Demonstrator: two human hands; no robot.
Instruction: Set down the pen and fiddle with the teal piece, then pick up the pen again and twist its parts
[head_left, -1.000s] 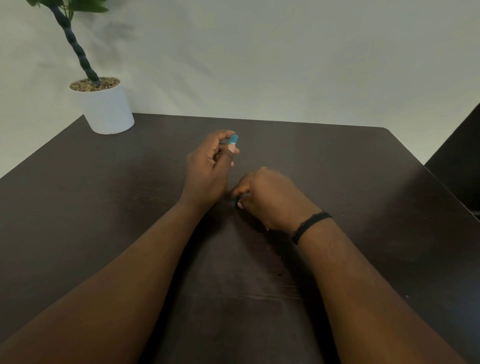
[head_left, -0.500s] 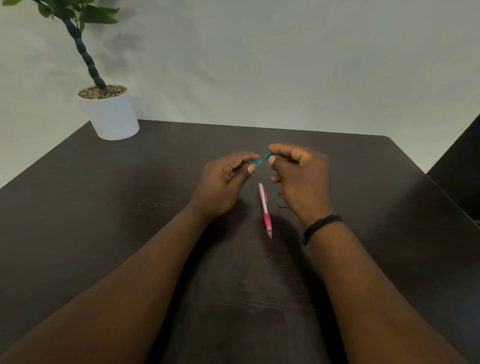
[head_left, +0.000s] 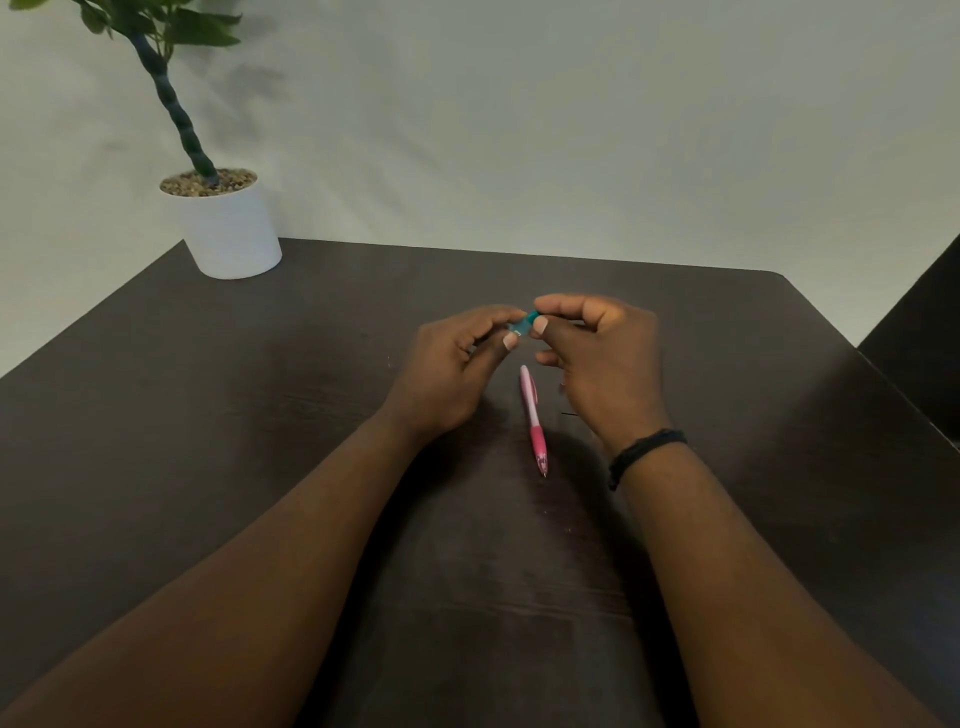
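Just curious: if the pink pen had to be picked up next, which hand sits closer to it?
Probably the right hand: it hangs just beside the pen, though both hands pinch the teal piece.

A dark brown table (head_left: 260, 415) fills most of the view. Its wood grain shows in faint lines. At the far left corner of the table stands a white pot (head_left: 228, 234). The pot is round and full of small brown pebbles (head_left: 208, 182) on top. A green plant (head_left: 171, 98) grows out of the pebbles. Its stem is thick and bumpy and leans to the left, with green leaves at the top. Behind the far edge of the table is a plain pale wall (head_left: 571, 130). Past the right edge of the table there is something dark (head_left: 924, 332); what it is cannot be told.
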